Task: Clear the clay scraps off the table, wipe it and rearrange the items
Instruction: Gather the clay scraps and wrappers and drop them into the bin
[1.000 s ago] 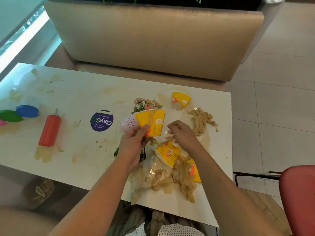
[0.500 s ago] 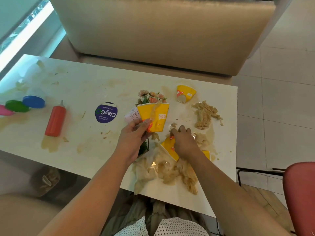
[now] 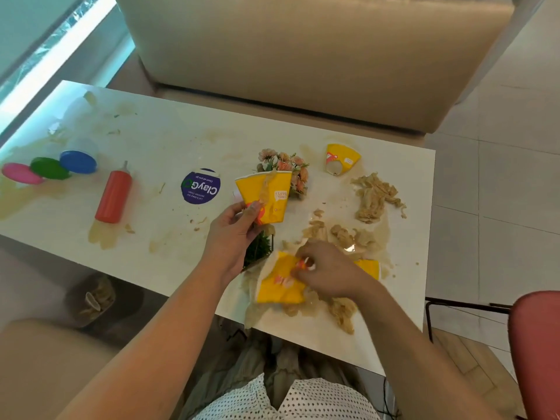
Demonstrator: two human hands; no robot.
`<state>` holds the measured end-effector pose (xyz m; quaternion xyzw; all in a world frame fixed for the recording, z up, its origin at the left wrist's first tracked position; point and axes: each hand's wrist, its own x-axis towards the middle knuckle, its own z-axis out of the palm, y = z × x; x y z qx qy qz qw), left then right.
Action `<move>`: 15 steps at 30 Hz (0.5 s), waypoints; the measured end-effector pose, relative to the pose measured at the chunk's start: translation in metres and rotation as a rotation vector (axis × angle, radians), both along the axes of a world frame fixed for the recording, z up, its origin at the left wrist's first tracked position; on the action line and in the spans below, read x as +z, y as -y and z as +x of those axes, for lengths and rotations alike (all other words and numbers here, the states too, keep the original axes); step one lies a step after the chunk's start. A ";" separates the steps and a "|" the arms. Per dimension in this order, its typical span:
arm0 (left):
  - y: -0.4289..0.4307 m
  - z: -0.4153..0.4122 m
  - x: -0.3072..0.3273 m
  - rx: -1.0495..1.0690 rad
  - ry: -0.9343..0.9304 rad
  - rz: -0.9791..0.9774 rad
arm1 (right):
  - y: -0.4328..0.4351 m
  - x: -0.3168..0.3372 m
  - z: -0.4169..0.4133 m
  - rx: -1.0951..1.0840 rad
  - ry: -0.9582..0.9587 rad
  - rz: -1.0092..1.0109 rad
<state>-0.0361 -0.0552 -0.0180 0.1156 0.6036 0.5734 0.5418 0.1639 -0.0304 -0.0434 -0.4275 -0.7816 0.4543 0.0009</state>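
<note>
**A:** While the left grip [image 3: 233,234] is clenched around the lower wall of the yellow cup [image 3: 272,198], where does the other work happen?

**B:** Right of the ClayGo sticker [image 3: 200,186] and nearer to the person. There the right grip [image 3: 327,268] pinches the crushed cup [image 3: 278,286], which lies flat on the counter [image 3: 169,140] among wet clay scraps [image 3: 342,310]. What the small red and white thing at its fingertips is, I cannot tell.

**A:** And the held cup?

**B:** It is just right of the sticker, raised in front of the flowers [image 3: 285,165]. A strip of clay hangs over its rim.

**A:** How will these things handle?

**B:** The cups are light paper and, I think, already softened by water. They fold under little force, so it is better to take them by the wall near the bottom, as the left grip does now. The scraps look soft and sticky. I expect they tear and smear if one pulls them by one end, so scooping from below and pressing them together seems safer.

**A:** Is there more clay?

**B:** Yes, a drier-looking scrap pile [image 3: 374,197] far right of the sticker, with a third cup [image 3: 341,159] on its side beyond it. Left of the sticker a red bottle [image 3: 113,195] lies in a brown puddle.

**A:** So wiping comes later?

**B:** In my judgement, yes. The counter is not yet free of scraps.
</note>
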 end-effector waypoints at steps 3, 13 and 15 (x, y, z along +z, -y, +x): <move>0.007 0.004 -0.002 0.010 0.009 -0.016 | 0.030 -0.014 -0.034 0.223 0.082 0.073; 0.024 0.006 -0.011 -0.067 -0.033 -0.088 | 0.057 -0.056 -0.072 0.678 0.332 0.455; 0.027 0.006 -0.012 -0.069 -0.038 -0.099 | 0.057 -0.066 -0.066 0.660 0.318 0.461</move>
